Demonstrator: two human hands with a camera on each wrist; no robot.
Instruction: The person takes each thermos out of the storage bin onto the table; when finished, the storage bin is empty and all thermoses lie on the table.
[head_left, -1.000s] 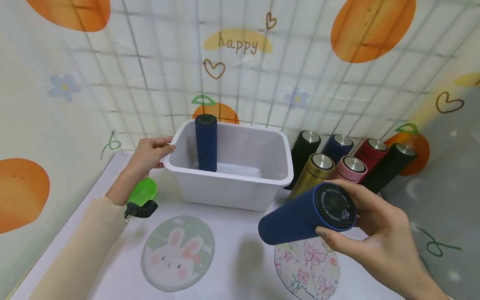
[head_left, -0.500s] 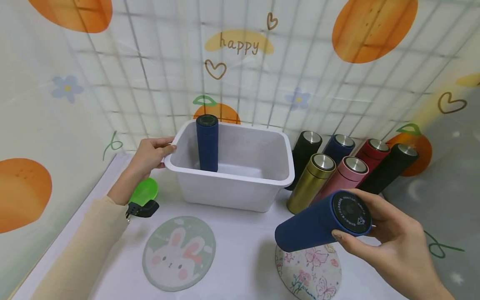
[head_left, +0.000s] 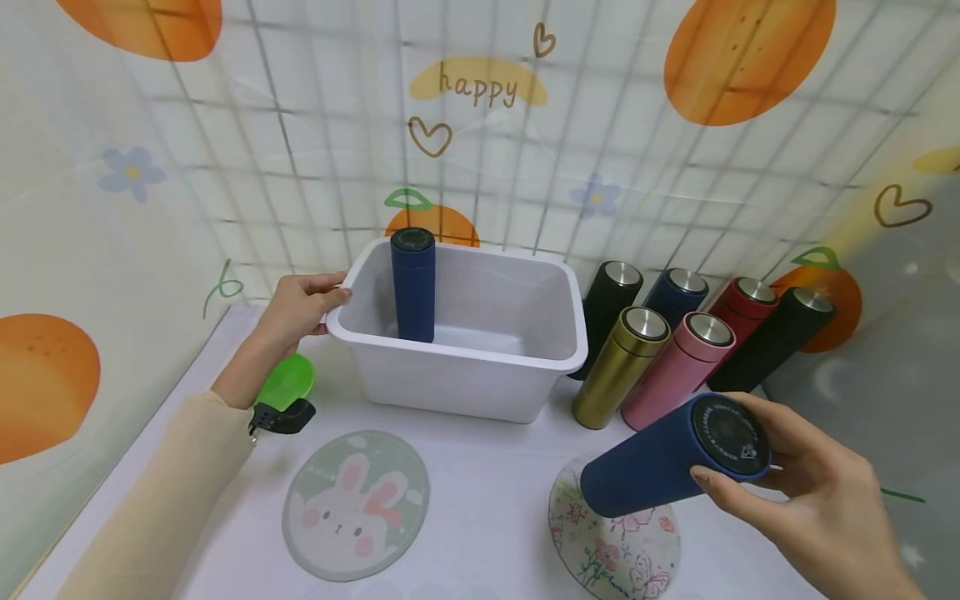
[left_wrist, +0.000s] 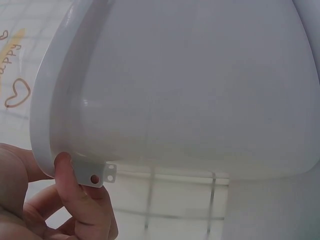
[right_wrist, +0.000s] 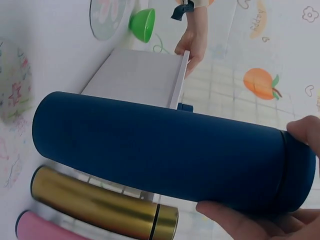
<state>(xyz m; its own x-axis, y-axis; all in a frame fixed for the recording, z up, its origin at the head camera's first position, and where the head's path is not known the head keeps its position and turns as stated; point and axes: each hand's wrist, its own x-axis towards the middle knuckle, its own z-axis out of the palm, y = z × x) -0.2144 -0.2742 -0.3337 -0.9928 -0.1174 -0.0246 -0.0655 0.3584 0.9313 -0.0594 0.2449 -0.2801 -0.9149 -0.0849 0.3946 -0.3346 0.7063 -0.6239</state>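
My right hand (head_left: pixel 813 492) grips a dark blue thermos (head_left: pixel 637 462) near its black-topped end. The thermos is tilted, its far end over the round butterfly mat (head_left: pixel 600 554). In the right wrist view the thermos (right_wrist: pixel 165 150) lies across the middle, with fingers and thumb around the lid end. My left hand (head_left: pixel 294 310) holds the left rim of a white plastic bin (head_left: pixel 450 387). Up close in the left wrist view, the thumb and fingers pinch the edge of the bin (left_wrist: pixel 175 90). A second blue thermos (head_left: pixel 415 292) stands upright inside the bin, at its left.
Right of the bin stand several thermoses, among them a gold one (head_left: pixel 618 371), a pink one (head_left: pixel 682 367) and a red one (head_left: pixel 750 304). A green bowl (head_left: pixel 287 379) sits by the left forearm. A round bunny mat (head_left: pixel 356 508) lies in front. A grid wall (head_left: pixel 487 183) rises behind.
My right hand has moved the blue thermos to the right and slightly nearer, which uncovers the gold and pink thermoses. The left hand stays on the bin's rim.
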